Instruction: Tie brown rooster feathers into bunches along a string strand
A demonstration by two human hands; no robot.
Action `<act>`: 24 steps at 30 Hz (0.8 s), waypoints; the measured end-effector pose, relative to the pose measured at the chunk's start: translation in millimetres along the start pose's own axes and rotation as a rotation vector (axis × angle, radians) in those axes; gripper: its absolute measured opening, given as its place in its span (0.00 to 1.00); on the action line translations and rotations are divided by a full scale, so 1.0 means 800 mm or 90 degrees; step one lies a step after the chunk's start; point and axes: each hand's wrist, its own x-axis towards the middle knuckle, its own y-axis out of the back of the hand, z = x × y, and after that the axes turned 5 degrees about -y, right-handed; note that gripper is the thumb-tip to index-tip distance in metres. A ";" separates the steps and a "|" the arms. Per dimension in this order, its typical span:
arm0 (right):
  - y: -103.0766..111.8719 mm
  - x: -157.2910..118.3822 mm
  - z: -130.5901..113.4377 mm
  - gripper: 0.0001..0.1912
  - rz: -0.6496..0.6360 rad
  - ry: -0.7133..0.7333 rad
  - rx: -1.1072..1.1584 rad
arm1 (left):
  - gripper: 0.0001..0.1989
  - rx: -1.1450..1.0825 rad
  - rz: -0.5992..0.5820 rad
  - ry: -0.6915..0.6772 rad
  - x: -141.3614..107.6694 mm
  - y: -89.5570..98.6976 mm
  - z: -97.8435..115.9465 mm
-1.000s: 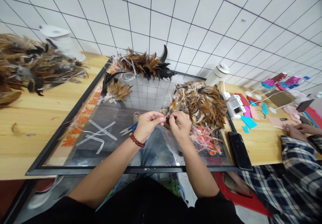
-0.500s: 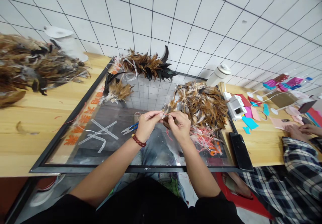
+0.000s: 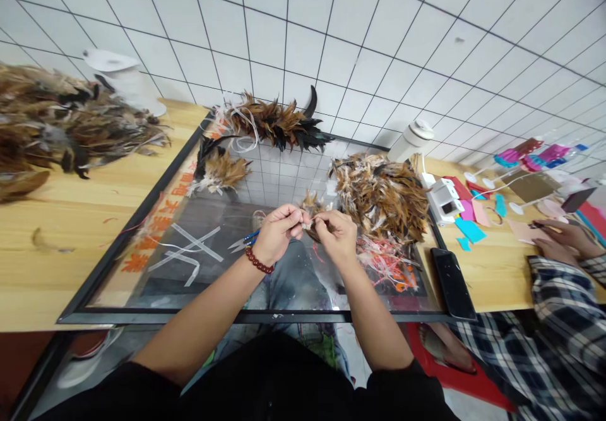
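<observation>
My left hand [image 3: 279,231] and my right hand [image 3: 338,235] are close together over the black-framed glass panel [image 3: 165,315]. A small brown feather bunch [image 3: 311,205] has its pale base at my left fingertips, which are pinched on it. The right fingers are pinched as well, beside that base; whatever they grip is too small to make out. Blue-handled scissors [image 3: 243,242] lie just left of my left hand. Behind my right hand spreads a large brown feather pile [image 3: 383,197], with pink and white strands [image 3: 386,260] in front of it.
More feathers lie at the far left [image 3: 71,124] and the panel's back edge [image 3: 279,121]. White strips [image 3: 196,244] rest on the glass. A phone [image 3: 452,282], a white power adapter [image 3: 442,200] and a bottle [image 3: 411,140] stand rightward; a person's hands [image 3: 563,238] are at far right.
The feather bunch's pale base now shows at my left fingertips, and my left hand has turned slightly. The other person's hands have shifted over the pink paper.
</observation>
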 end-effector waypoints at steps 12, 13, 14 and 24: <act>0.007 0.004 0.001 0.05 0.000 0.001 0.112 | 0.12 0.171 0.095 -0.003 0.003 -0.002 0.000; 0.008 0.004 0.001 0.05 0.000 0.000 0.118 | 0.12 0.187 0.091 -0.008 0.003 -0.003 -0.001; 0.008 0.004 0.001 0.05 -0.001 -0.001 0.121 | 0.12 0.204 0.086 -0.015 0.002 -0.003 -0.002; 0.007 0.002 0.002 0.07 -0.078 0.030 0.073 | 0.05 0.496 0.032 -0.103 0.001 0.009 -0.016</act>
